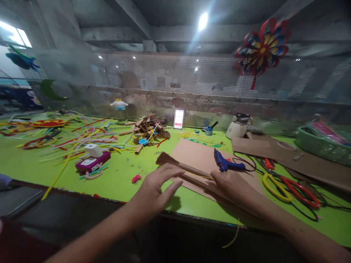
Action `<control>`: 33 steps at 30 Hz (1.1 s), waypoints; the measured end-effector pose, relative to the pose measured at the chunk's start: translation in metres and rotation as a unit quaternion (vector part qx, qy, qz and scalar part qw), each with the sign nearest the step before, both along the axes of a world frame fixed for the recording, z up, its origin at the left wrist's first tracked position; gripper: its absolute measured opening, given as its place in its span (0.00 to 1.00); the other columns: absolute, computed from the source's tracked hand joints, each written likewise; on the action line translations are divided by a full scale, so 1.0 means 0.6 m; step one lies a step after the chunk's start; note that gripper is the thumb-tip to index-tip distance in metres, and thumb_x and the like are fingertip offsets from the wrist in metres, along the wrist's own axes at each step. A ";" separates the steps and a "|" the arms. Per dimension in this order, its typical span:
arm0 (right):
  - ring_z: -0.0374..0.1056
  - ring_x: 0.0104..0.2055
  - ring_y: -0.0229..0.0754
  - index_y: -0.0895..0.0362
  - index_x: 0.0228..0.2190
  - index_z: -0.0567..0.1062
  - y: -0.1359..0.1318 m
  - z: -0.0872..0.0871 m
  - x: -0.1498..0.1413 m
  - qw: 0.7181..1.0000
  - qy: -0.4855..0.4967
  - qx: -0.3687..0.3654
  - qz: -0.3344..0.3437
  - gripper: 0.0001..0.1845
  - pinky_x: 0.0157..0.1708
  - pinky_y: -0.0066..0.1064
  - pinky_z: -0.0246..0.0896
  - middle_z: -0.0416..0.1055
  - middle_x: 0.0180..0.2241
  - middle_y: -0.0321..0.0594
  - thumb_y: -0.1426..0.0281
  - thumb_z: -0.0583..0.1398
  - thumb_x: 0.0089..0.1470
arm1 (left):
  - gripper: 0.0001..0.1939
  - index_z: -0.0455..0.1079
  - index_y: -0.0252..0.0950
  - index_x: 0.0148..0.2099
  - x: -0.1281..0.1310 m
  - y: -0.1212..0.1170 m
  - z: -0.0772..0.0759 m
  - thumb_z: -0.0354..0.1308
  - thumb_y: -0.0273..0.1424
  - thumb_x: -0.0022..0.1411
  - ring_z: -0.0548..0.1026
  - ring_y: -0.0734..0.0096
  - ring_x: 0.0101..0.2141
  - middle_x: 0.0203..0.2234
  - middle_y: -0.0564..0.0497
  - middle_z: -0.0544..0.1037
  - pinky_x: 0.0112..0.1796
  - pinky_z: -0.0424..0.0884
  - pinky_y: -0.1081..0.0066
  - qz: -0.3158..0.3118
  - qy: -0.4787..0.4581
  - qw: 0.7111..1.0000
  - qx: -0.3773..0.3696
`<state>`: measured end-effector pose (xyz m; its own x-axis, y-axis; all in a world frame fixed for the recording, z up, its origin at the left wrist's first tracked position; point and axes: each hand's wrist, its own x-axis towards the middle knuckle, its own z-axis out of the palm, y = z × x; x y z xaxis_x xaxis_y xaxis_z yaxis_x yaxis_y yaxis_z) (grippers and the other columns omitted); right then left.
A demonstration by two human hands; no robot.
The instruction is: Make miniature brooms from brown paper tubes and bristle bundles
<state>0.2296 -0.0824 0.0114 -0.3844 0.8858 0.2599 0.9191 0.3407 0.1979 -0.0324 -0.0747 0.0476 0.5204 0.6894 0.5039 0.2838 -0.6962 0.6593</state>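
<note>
My right hand (229, 184) grips the handle end of a small brown broom-like piece (192, 168), a thin paper roll with a fringed tip pointing left. My left hand (157, 186) is just below the fringed end, its thumb and fingers apart and nothing between them. A brown cardboard sheet (189, 148) lies on the green table (153, 170) beneath the roll. On that sheet, close behind my right hand, rests a blue hot glue gun (223, 160) with a black cord. The inside of my right palm is hidden.
Scissors with yellow and red handles (300, 191) lie at right. A purple power strip (93, 162) stands left, among scattered pipe cleaners (93, 140). Behind are a pile of brown rolls (149, 128), a lit phone (178, 118) and a pale kettle (237, 128). A green basket (315, 146) stands far right.
</note>
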 end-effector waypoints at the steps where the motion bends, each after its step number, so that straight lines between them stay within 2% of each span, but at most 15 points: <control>1: 0.64 0.17 0.38 0.57 0.27 0.66 0.002 0.000 0.003 1.000 0.002 -0.013 0.006 0.18 0.19 0.30 0.34 0.69 0.17 0.39 0.59 0.49 0.60 | 0.15 0.68 0.37 0.50 0.005 0.020 0.012 0.52 0.30 0.61 0.69 0.64 0.48 0.46 0.43 0.73 0.49 0.65 0.63 -0.033 0.069 0.995 0.071; 3: 0.65 0.18 0.38 0.57 0.27 0.66 0.005 0.002 0.008 0.999 0.007 -0.030 0.012 0.17 0.19 0.29 0.35 0.70 0.19 0.40 0.59 0.50 0.59 | 0.17 0.66 0.34 0.52 0.023 0.067 0.027 0.54 0.29 0.60 0.67 0.62 0.50 0.48 0.40 0.70 0.50 0.64 0.62 -0.080 0.165 0.968 0.173; 4: 0.65 0.19 0.39 0.57 0.27 0.67 0.007 0.005 0.010 0.999 0.007 -0.036 0.010 0.16 0.19 0.29 0.35 0.71 0.20 0.41 0.60 0.50 0.59 | 0.17 0.67 0.31 0.51 0.034 0.089 0.030 0.55 0.29 0.59 0.67 0.61 0.49 0.47 0.38 0.71 0.49 0.64 0.62 -0.089 0.203 0.955 0.197; 7: 0.66 0.21 0.41 0.57 0.28 0.68 0.011 0.015 0.020 0.999 -0.001 -0.048 -0.016 0.13 0.20 0.29 0.35 0.71 0.20 0.42 0.62 0.52 0.58 | 0.13 0.69 0.32 0.47 0.060 0.136 0.025 0.54 0.30 0.61 0.71 0.64 0.41 0.40 0.41 0.74 0.42 0.67 0.67 -0.128 0.318 0.917 0.206; 11: 0.66 0.23 0.40 0.56 0.29 0.69 0.017 0.015 0.031 0.997 0.006 -0.071 -0.028 0.12 0.20 0.28 0.37 0.72 0.22 0.42 0.63 0.53 0.58 | 0.10 0.70 0.33 0.43 0.077 0.156 0.008 0.53 0.31 0.61 0.72 0.66 0.35 0.34 0.45 0.74 0.36 0.66 0.72 -0.131 0.364 0.897 0.215; 15: 0.66 0.23 0.40 0.56 0.28 0.70 0.019 0.010 0.035 0.995 0.010 -0.086 -0.044 0.13 0.21 0.28 0.37 0.72 0.21 0.42 0.60 0.54 0.57 | 0.07 0.71 0.34 0.35 0.086 0.166 -0.011 0.51 0.29 0.60 0.70 0.71 0.29 0.28 0.49 0.72 0.29 0.62 0.75 -0.133 0.375 0.892 0.215; 19: 0.67 0.24 0.41 0.56 0.28 0.71 0.018 0.015 0.049 0.995 0.008 -0.100 -0.025 0.17 0.21 0.28 0.38 0.73 0.23 0.41 0.55 0.54 0.55 | 0.05 0.69 0.35 0.29 0.093 0.175 -0.029 0.53 0.28 0.55 0.68 0.74 0.23 0.23 0.51 0.70 0.24 0.58 0.74 -0.132 0.357 0.899 0.215; 22: 0.68 0.26 0.41 0.56 0.29 0.71 0.015 0.020 0.079 0.994 0.006 -0.102 -0.029 0.14 0.22 0.28 0.40 0.73 0.24 0.40 0.58 0.57 0.54 | 0.07 0.69 0.36 0.30 0.093 0.182 -0.037 0.51 0.29 0.57 0.67 0.74 0.23 0.24 0.52 0.71 0.24 0.57 0.73 -0.126 0.348 0.906 0.207; 25: 0.69 0.26 0.41 0.57 0.28 0.71 0.007 0.022 0.119 0.994 -0.018 -0.095 -0.049 0.10 0.22 0.28 0.40 0.74 0.24 0.40 0.64 0.55 0.56 | 0.08 0.70 0.36 0.30 0.092 0.189 -0.042 0.50 0.30 0.59 0.68 0.73 0.25 0.25 0.51 0.71 0.26 0.58 0.73 -0.116 0.339 0.915 0.186; 29: 0.64 0.20 0.38 0.58 0.25 0.71 -0.008 0.016 0.159 0.986 -0.083 -0.096 -0.105 0.12 0.21 0.30 0.34 0.70 0.18 0.40 0.68 0.52 0.57 | 0.09 0.70 0.36 0.31 0.092 0.193 -0.046 0.50 0.32 0.60 0.68 0.71 0.28 0.26 0.51 0.71 0.29 0.60 0.72 -0.101 0.340 0.919 0.170; 33: 0.62 0.19 0.36 0.58 0.24 0.69 -0.023 -0.001 0.173 0.985 -0.082 -0.093 -0.116 0.13 0.21 0.31 0.33 0.71 0.20 0.40 0.68 0.50 0.57 | 0.10 0.72 0.36 0.33 0.093 0.190 -0.044 0.51 0.34 0.60 0.68 0.68 0.31 0.28 0.48 0.71 0.32 0.62 0.70 -0.082 0.342 0.923 0.153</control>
<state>0.3334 -0.0962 0.0105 -0.1891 0.9813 0.0357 0.9376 0.1696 0.3035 0.0233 0.0395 0.0210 0.8744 0.4524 0.1756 0.4348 -0.8910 0.1304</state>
